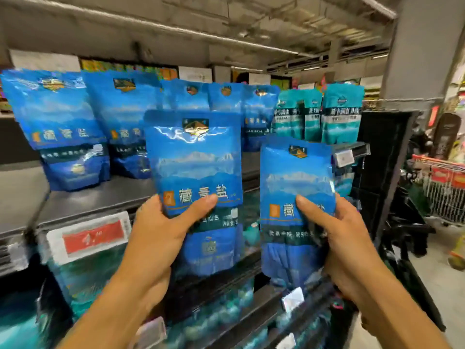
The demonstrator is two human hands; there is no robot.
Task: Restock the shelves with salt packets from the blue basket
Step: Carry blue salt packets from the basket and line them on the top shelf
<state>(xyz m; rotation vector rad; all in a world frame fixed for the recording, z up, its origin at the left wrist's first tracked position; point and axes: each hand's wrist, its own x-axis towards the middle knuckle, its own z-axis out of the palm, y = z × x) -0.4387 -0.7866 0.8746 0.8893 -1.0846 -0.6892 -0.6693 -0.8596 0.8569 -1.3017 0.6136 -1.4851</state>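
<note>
My left hand [161,230] grips a blue salt packet [196,167] upright, thumb across its front, in front of the top shelf [105,197]. My right hand [344,238] grips a second blue salt packet [297,185], slightly lower and to the right. Several matching blue packets [63,127] stand upright on the top shelf behind them. The blue basket is out of view.
Teal salt packets [342,114] stand at the shelf's right end. Price tags [90,238] hang on the shelf edges, with lower shelves of teal goods below. A black shelf end panel [387,159] and an aisle with wire carts [442,187] lie to the right.
</note>
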